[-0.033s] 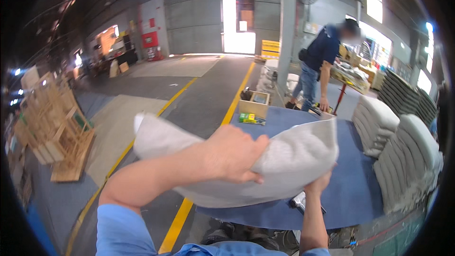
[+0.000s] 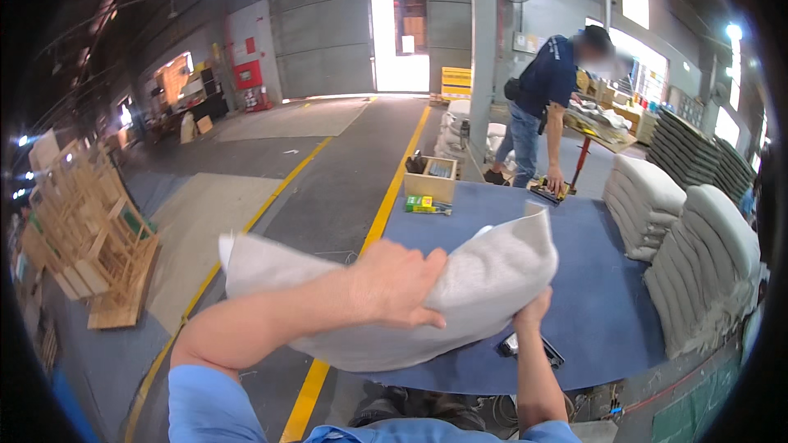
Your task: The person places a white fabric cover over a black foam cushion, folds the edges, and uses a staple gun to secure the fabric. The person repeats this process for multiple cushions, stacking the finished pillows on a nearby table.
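Observation:
A light grey, fabric-covered cushion panel (image 2: 460,299) hangs tilted and bowed in front of me, over the near left part of the blue table (image 2: 603,295). My left hand (image 2: 402,283) reaches across its middle, fingers bent over the fabric and thumb pointing right. At the panel's lower right edge, my right hand (image 2: 533,312) grips the rim, its fingers partly hidden behind it. A silver and black staple gun (image 2: 533,351) lies on the table near my right forearm, partly covered by it.
Stacked grey cushions (image 2: 702,271) line the table's right side. At the far edge stand a wooden box (image 2: 431,187) of tools and a green-yellow carton (image 2: 419,204). A co-worker (image 2: 538,90) bends there, one hand at a black tool (image 2: 547,194). Wooden frames (image 2: 86,234) stand left.
The cushion panel and both my hands have shifted slightly left and, in part, down. The black tool at the co-worker's hand now shows more fully beyond the panel's corner.

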`<action>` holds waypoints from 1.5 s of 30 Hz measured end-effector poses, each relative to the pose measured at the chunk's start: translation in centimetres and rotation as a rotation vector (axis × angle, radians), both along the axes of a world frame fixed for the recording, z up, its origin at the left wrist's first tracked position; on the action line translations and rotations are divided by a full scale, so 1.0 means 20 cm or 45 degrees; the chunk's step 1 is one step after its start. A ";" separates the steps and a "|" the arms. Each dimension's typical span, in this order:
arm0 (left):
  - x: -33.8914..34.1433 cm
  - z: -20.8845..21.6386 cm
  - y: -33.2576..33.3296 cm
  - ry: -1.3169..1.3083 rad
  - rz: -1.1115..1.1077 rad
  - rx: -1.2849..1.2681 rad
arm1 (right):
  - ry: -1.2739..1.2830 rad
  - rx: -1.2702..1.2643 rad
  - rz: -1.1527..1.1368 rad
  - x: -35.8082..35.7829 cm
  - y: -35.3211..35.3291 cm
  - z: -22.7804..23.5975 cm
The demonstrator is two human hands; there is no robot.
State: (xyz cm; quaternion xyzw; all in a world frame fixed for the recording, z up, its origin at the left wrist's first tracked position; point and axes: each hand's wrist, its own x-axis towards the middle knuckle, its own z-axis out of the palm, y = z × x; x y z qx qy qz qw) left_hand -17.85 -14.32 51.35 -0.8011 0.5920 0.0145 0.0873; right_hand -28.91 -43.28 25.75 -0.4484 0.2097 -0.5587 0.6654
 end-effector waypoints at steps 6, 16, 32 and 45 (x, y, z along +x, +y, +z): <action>0.19 -0.15 0.02 1.131 0.292 -0.415 | 0.136 -0.001 0.164 0.04 0.09 -0.12; 0.16 -0.10 -0.01 1.168 0.382 -0.589 | 0.149 -0.637 -0.353 -0.29 0.27 0.51; 0.07 -0.16 0.03 1.739 0.214 -1.134 | 1.767 -1.430 0.916 -0.14 0.52 1.62; -0.02 -0.18 0.16 2.156 0.202 -0.846 | 0.791 -1.821 -0.025 -0.42 0.71 0.95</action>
